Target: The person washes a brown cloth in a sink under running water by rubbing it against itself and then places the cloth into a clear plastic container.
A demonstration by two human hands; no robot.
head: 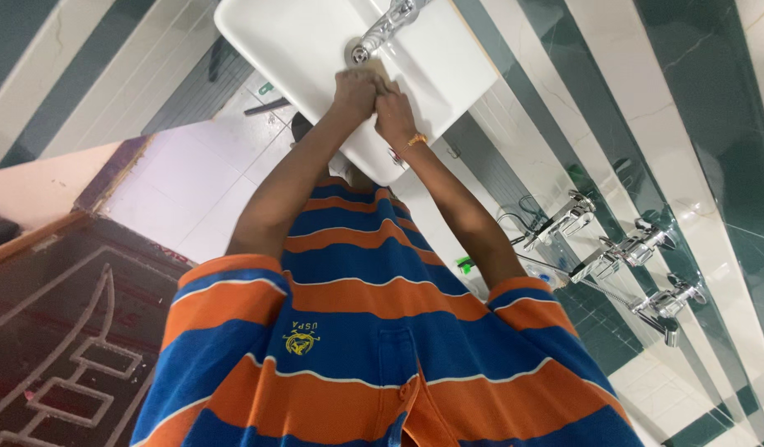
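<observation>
A white wash basin (299,41) hangs on the wall ahead, with a chrome tap (386,29) over it. Both my hands meet in the basin just below the tap's spout. My left hand (354,89) and my right hand (395,112) are pressed together, fingers curled around a small pale tan piece (377,71) that shows only at its top edge. An orange band (416,139) circles my right wrist. My orange and blue striped shirt (357,331) fills the bottom of the view.
Three chrome wall taps (638,246) stick out of the green and white tiled wall at the right, with a thin hose beside them. A small green item (465,265) lies below the basin. White floor tiles (191,182) and a dark patterned panel (59,331) are at the left.
</observation>
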